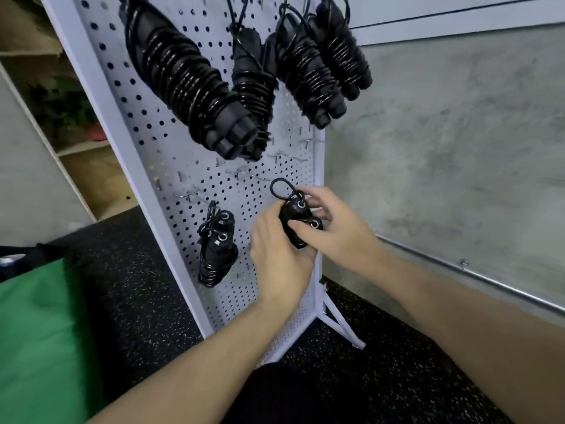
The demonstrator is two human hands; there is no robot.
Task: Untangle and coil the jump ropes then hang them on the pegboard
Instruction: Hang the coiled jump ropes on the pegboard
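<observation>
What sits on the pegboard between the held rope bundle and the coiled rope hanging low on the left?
Only bare perforated pegboard separates the held bundle from the hung rope, in the head view.

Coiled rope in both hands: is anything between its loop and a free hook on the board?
Nothing visible. The loop of the coiled rope stands clear just below bare hooks; the hung bundles sit off to the side and higher up.

Even, soft indoor light, source unclear, maybe overhead. Small glints on glossy black coiled jump ropes (195, 87). Strong wide-angle bending at edges. Blurry green fabric (39, 332) lower left; white perforated metal pegboard (159, 154) slightly soft.
</observation>
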